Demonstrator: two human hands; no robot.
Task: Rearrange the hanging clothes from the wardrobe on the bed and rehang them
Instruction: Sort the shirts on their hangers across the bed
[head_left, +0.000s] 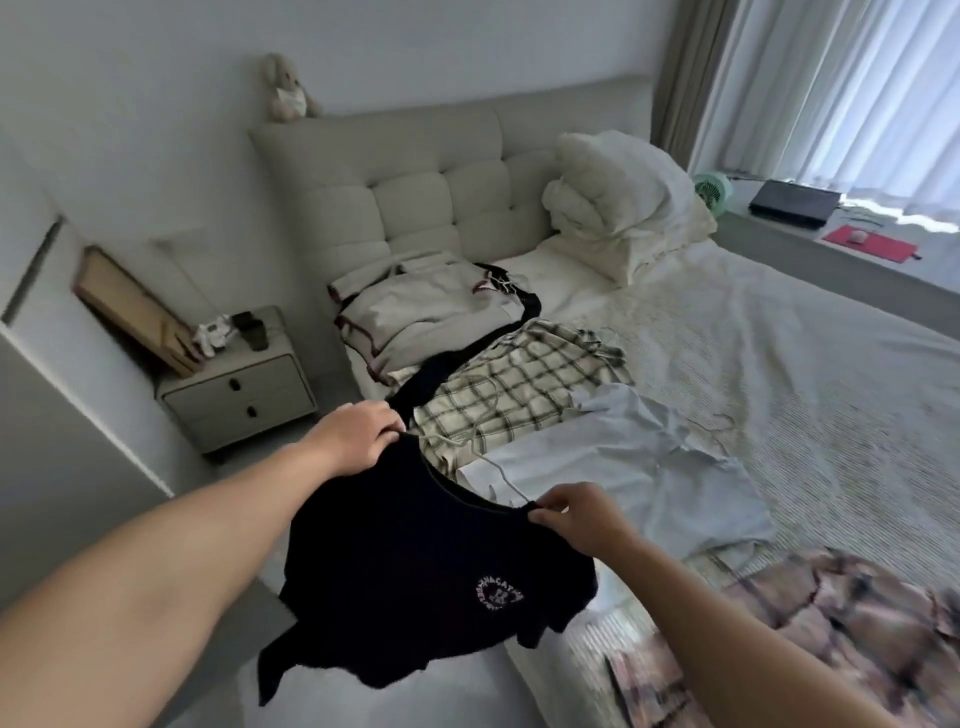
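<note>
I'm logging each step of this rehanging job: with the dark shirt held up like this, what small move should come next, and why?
Probably lower the dark shirt flat onto the bed. Both hands, left and right, pinch its shoulders in the air, and the white hanger lies just behind its collar, so laying it down would let the hanger go in.

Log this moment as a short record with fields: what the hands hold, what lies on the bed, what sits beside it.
held item: dark navy T-shirt with a round white print, held up over the bed edge
left hand: grips one shoulder of the shirt
right hand: pinches the other shoulder
hanger: white hanger at the shirt's neck
on bed: cream garment, plaid shirt, pale blue shirt, pink plaid garment, bundled duvet
beside bed: nightstand
</note>
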